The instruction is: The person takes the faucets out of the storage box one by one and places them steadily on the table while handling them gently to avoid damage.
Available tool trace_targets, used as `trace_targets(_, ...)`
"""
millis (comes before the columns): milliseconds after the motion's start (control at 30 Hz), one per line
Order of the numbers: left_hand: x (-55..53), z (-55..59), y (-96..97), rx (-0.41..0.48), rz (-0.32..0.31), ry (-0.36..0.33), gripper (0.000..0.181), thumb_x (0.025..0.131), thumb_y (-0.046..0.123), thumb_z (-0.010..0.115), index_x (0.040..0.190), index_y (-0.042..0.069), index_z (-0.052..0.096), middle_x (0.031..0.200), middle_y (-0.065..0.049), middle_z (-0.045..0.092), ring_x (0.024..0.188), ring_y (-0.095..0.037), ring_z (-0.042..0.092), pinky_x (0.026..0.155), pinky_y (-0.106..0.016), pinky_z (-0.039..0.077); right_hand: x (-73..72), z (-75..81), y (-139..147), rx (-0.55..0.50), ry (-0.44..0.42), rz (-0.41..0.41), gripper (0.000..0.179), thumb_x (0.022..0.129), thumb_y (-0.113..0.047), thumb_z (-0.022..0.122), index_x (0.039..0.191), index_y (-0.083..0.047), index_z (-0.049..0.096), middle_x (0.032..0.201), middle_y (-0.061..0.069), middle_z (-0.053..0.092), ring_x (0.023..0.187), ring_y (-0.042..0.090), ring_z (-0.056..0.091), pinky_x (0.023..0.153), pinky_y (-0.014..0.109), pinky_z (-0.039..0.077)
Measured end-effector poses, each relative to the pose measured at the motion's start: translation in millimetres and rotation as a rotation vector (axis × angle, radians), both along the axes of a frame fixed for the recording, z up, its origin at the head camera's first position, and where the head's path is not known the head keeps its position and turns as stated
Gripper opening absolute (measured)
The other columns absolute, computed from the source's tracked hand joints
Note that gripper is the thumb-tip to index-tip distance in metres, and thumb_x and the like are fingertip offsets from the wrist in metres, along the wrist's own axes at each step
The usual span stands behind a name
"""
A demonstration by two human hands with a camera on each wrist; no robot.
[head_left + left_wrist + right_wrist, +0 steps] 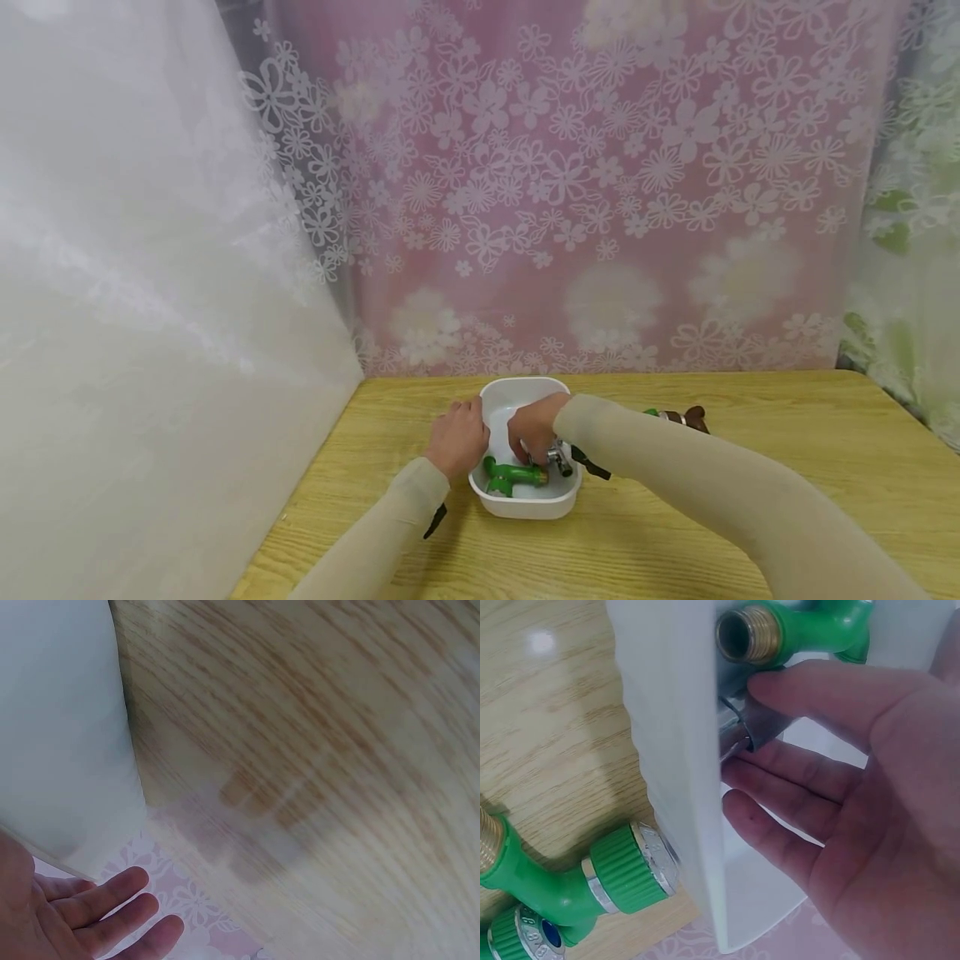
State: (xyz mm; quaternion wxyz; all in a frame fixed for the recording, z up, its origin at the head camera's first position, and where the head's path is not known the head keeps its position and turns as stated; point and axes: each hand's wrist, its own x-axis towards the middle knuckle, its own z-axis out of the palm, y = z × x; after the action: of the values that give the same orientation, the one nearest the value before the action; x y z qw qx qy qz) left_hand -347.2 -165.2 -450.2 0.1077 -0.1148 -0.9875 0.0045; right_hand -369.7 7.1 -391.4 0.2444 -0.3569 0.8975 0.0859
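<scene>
Your right hand (536, 427) pinches the chrome tap (557, 457) at the right inside the basin (527, 509), opposite your spread left hand (457, 437).

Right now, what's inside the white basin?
The white basin holds a green valve and a chrome fitting gripped by the right hand. That hand covers part of the fitting; its full shape is hidden.

At eight o'clock in the right wrist view, figures like 8s were seen on the blue-centred silver cap (542, 930) of a green knob (505, 934) — too blurred for certainty. Marks on the second silver cap (655, 857), at seven o'clock, could not be read.
</scene>
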Motion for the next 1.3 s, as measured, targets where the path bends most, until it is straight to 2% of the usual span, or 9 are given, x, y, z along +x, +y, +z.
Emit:
trace_targets(400, 0.9, 0.5, 0.9, -0.014, -0.001, -0.016, 0.041, 0.102, 0.027, 0.05, 0.135, 0.002, 0.051, 0.116, -0.012, 0.067, 0.108, -0.026, 0.065, 0.08, -0.045, 0.06, -2.3, -1.0, 3.7, -0.069, -0.017, 0.017, 0.019, 0.084, -0.016, 0.077, 0.087, -0.034, 0.074, 0.09, -0.016, 0.064, 0.08, 0.009, 0.057, 0.075, 0.03, 0.049)
trace_targets(633, 3.1, 2.9, 1.8, -0.004, -0.002, -0.023, 0.04, 0.102, 0.025, 0.05, 0.135, 0.002, 0.051, 0.116, -0.013, 0.067, 0.108, -0.026, 0.064, 0.082, -0.045, 0.06, -5.5, 2.5, 6.3, -0.124, -0.005, 0.031, 0.013, 0.085, -0.017, 0.077, 0.092, -0.028, 0.075, 0.089, -0.015, 0.065, 0.078, 0.006, 0.058, 0.075, 0.027, 0.051)
trace_targets(800, 1.5, 1.2, 0.8, 0.007, 0.006, -0.031, 0.043, 0.102, 0.025, 0.051, 0.138, 0.001, 0.05, 0.119, -0.014, 0.066, 0.11, -0.027, 0.064, 0.083, -0.045, 0.059, -7.8, 12.4, 10.9, -0.16, 0.007, 0.063, 0.012, 0.087, -0.017, 0.075, 0.097, -0.024, 0.076, 0.09, -0.015, 0.066, 0.076, 0.006, 0.059, 0.071, 0.027, 0.052)
trace_targets(933, 0.2, 0.0, 1.3, 0.007, 0.023, -0.031, 0.045, 0.102, 0.025, 0.053, 0.139, 0.001, 0.049, 0.12, -0.014, 0.066, 0.111, -0.027, 0.063, 0.084, -0.045, 0.059, -8.6, 21.9, 17.7, -0.215, -0.006, 0.078, 0.013, 0.089, -0.018, 0.074, 0.102, -0.02, 0.076, 0.094, -0.014, 0.068, 0.08, 0.005, 0.061, 0.074, 0.027, 0.054)
trace_targets(1067, 1.0, 0.4, 2.0, 0.015, 0.017, -0.026, 0.044, 0.101, 0.025, 0.054, 0.138, 0.001, 0.05, 0.118, -0.014, 0.067, 0.108, -0.028, 0.064, 0.083, -0.046, 0.059, -9.4, 30.9, 27.9, -0.277, -0.01, 0.082, 0.011, 0.089, -0.016, 0.074, 0.099, -0.02, 0.075, 0.094, -0.012, 0.069, 0.083, 0.004, 0.062, 0.077, 0.026, 0.055)
trace_targets(1300, 2.4, 0.2, 2.3, 0.051, 0.006, -0.031, 0.044, 0.102, 0.025, 0.053, 0.139, 0.001, 0.051, 0.122, -0.014, 0.066, 0.111, -0.029, 0.063, 0.085, -0.048, 0.058, -8.8, 47.7, 54.0, -0.336, -0.031, 0.04, 0.013, 0.092, -0.011, 0.071, 0.097, -0.023, 0.071, 0.092, -0.01, 0.065, 0.081, 0.01, 0.059, 0.076, 0.03, 0.053)
